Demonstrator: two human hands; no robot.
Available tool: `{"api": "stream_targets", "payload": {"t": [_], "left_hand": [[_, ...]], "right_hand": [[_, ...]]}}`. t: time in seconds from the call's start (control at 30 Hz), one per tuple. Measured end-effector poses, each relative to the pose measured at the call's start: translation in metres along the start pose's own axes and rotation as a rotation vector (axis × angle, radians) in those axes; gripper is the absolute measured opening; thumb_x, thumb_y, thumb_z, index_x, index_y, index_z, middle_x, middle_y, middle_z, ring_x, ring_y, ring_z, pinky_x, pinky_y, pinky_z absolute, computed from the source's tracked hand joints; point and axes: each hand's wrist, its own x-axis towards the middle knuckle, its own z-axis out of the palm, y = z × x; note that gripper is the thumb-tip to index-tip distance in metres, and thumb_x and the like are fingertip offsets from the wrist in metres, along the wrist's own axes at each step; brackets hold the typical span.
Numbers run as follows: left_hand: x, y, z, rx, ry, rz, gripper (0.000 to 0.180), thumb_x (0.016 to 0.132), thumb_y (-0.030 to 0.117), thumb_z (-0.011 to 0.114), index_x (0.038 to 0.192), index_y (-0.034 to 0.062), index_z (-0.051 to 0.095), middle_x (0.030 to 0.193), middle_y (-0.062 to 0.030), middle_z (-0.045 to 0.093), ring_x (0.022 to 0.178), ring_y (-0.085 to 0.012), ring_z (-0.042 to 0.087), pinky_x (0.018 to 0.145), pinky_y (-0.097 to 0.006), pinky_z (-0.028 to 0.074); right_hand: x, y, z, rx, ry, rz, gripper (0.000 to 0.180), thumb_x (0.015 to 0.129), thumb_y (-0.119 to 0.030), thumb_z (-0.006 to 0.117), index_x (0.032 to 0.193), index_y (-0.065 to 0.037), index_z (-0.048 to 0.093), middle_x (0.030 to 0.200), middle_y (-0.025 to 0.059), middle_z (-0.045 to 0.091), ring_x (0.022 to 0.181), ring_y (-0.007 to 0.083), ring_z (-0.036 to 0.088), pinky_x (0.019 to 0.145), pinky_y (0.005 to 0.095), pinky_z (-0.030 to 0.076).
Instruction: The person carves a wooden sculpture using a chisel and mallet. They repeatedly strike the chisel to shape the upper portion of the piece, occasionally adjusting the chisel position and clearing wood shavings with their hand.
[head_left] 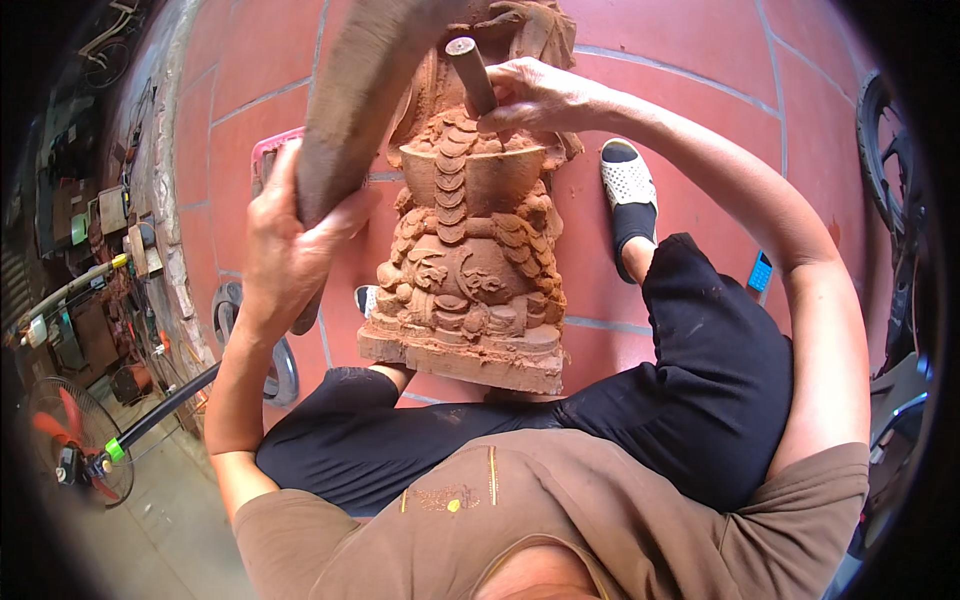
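Observation:
A reddish-brown wood carving (470, 270) lies between my legs, covered in layered scales, rounded ornaments and loose wood dust, with a flat block base at its near end. My left hand (295, 235) is closed around a thick wooden mallet (360, 100), raised over the carving's left side; its upper part runs out of the picture. At the carving's far part, my right hand (535, 98) grips a chisel (473, 75) by its round shaft, tilted with its butt end up. The chisel's cutting edge is hidden behind my fingers and the carving.
A pink tray (268, 150) with dark tools is partly behind my left hand. On the red tile floor (690, 70) lies a blue phone (762, 272), right of my knee. A standing fan (75, 440) and clutter fill the left side; a wheel (885, 150) is far right.

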Motion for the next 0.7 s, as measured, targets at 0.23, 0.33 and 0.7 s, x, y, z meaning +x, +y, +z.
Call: {"api": "stream_targets", "payload": {"t": [0.23, 0.33, 0.7], "left_hand": [[0.003, -0.004, -0.011, 0.093, -0.105, 0.001, 0.049, 0.080, 0.019, 0.075, 0.121, 0.0005, 0.056, 0.097, -0.0070, 0.065, 0.089, -0.0157, 0.061, 0.078, -0.033, 0.050], [0.002, -0.008, -0.016, -0.038, -0.101, -0.076, 0.046, 0.082, 0.014, 0.074, 0.122, -0.0017, 0.056, 0.102, -0.0074, 0.062, 0.092, -0.0142, 0.061, 0.078, -0.030, 0.051], [0.003, -0.014, -0.013, 0.023, -0.120, -0.003, 0.044, 0.082, 0.012, 0.073, 0.121, -0.0020, 0.056, 0.100, -0.0055, 0.063, 0.092, -0.0118, 0.058, 0.084, -0.027, 0.047]], "right_hand": [[-0.005, 0.020, -0.009, 0.144, 0.086, 0.022, 0.028, 0.089, -0.018, 0.069, 0.110, -0.002, 0.061, 0.095, 0.0063, 0.066, 0.088, 0.0171, 0.066, 0.081, 0.0310, 0.056], [-0.014, 0.031, -0.018, 0.304, 0.080, 0.022, 0.023, 0.088, -0.014, 0.069, 0.108, -0.005, 0.062, 0.095, 0.0054, 0.066, 0.090, 0.0147, 0.066, 0.084, 0.0318, 0.057], [-0.011, 0.033, -0.014, 0.303, 0.093, 0.013, 0.017, 0.089, -0.014, 0.068, 0.103, -0.006, 0.062, 0.090, 0.0034, 0.066, 0.084, 0.0136, 0.065, 0.082, 0.0302, 0.056]]}}
